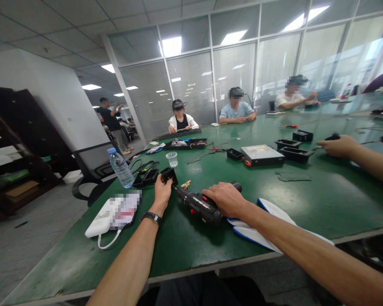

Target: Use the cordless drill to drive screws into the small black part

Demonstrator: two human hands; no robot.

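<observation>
My left hand point(163, 189) is closed around a small black plastic box point(170, 175), held just above the green table point(191, 246). In my right hand point(225, 197) is a black cordless screwdriver point(199, 206) with red buttons, its fingers wrapped over the body. The tool lies nearly level and points left, its tip close to the black box; whether they touch I cannot tell. Small brass-coloured pieces point(185, 185) lie on the table just behind the tool. More black boxes point(146, 177) sit left of my left hand.
Left are a water bottle point(120, 168), a white power bank point(104, 216) cabled to a phone point(127, 210), and a plastic cup point(171, 159). White gloves point(261, 231) lie under my right forearm. A disc drive point(262, 154) and black trays stand back right. A co-worker's hand point(340, 146) reaches in.
</observation>
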